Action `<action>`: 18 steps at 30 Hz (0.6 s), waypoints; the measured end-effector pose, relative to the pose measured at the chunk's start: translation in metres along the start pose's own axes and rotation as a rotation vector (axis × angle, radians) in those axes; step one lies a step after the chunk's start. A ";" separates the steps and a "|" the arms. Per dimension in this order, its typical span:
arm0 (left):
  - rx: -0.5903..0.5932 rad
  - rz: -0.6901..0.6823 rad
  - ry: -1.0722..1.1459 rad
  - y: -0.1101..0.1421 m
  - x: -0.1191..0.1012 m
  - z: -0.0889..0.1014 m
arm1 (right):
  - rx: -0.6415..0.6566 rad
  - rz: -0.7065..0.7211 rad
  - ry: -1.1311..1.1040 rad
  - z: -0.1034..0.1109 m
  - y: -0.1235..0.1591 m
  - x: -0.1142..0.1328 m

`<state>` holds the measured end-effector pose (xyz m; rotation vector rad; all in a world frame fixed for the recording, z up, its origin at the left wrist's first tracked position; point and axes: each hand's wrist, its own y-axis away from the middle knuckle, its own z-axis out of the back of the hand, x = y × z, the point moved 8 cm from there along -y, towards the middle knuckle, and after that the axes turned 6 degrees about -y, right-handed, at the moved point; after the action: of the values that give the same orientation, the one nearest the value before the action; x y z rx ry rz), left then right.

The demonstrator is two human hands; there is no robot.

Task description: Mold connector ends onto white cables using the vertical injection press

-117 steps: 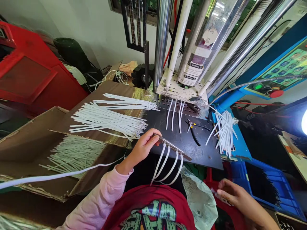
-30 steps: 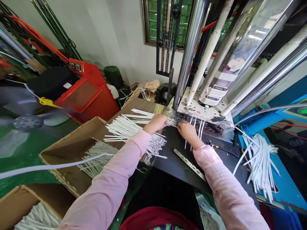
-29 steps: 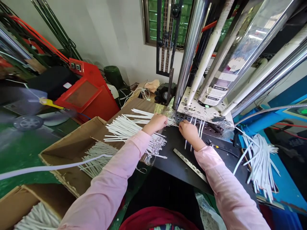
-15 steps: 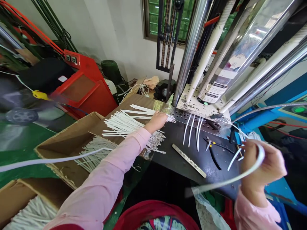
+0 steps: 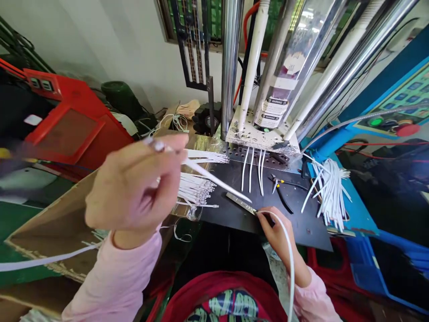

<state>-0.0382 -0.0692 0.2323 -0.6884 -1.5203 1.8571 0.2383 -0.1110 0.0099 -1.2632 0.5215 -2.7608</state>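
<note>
My left hand [image 5: 137, 192] is raised close to the camera, thumb and fingers pinched on a short white cable [image 5: 217, 180]. One end of that cable slants down to the right, and a small blurred tip shows above my knuckles. Lower on the right, my right hand [image 5: 279, 235] is closed on another white cable [image 5: 290, 264], which arches over the hand and hangs down. Its fingertips are at the right end of a narrow metal mould bar [image 5: 238, 202] on the black worktop [image 5: 221, 217]. Bundles of white cables [image 5: 196, 188] lie behind my left hand.
A press with a pale plate [image 5: 264, 136] stands behind, several white cables [image 5: 250, 170] sticking out beneath it. Side cutters [image 5: 283, 192] lie on the worktop. More cables [image 5: 330, 192] are piled on the blue ledge at right. A cardboard box [image 5: 43, 223] is at left.
My left hand has come from the cable bundle up toward the camera, now holding a cable. My right hand has moved left and down with its cable to the mould bar. The view has shifted right.
</note>
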 end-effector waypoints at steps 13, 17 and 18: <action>0.756 0.523 0.669 0.182 -0.034 -0.147 | 0.015 -0.010 0.172 -0.014 0.004 0.005; 0.845 0.507 0.749 0.197 -0.042 -0.165 | 0.036 0.013 0.207 -0.017 0.006 0.004; 0.859 0.497 0.761 0.197 -0.043 -0.167 | 0.038 0.016 0.216 -0.017 0.006 0.004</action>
<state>0.0847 -0.0187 0.0062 -1.1875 -0.0281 1.9822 0.2223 -0.1130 0.0004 -0.9541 0.4866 -2.8956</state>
